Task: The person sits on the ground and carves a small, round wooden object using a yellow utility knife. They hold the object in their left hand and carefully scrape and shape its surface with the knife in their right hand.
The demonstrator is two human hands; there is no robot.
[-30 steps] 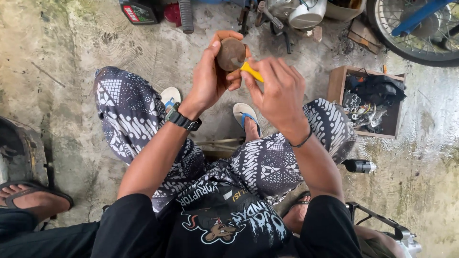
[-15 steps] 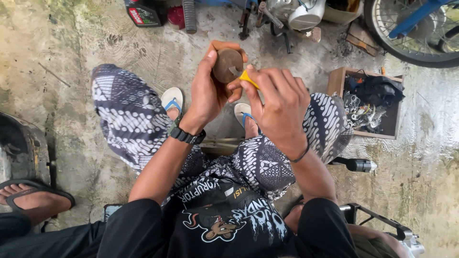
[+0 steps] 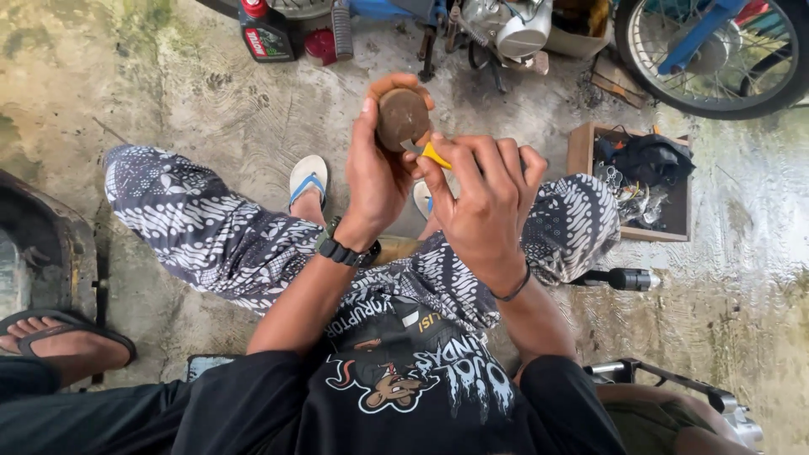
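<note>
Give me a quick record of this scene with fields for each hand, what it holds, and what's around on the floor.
left hand: left hand grips a round brown part, raised in front of the knees
right hand: right hand holds a yellow-handled tool, its tip at the part's edge
wrists: black watch on the left
floor: wooden box of parts at right, oil bottle at top, motorcycle wheel top right

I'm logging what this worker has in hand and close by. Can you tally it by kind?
Hands: 2, left hand and right hand
Round brown part: 1
Yellow-handled tool: 1
Wooden box of parts: 1
Oil bottle: 1
Total: 6
</note>
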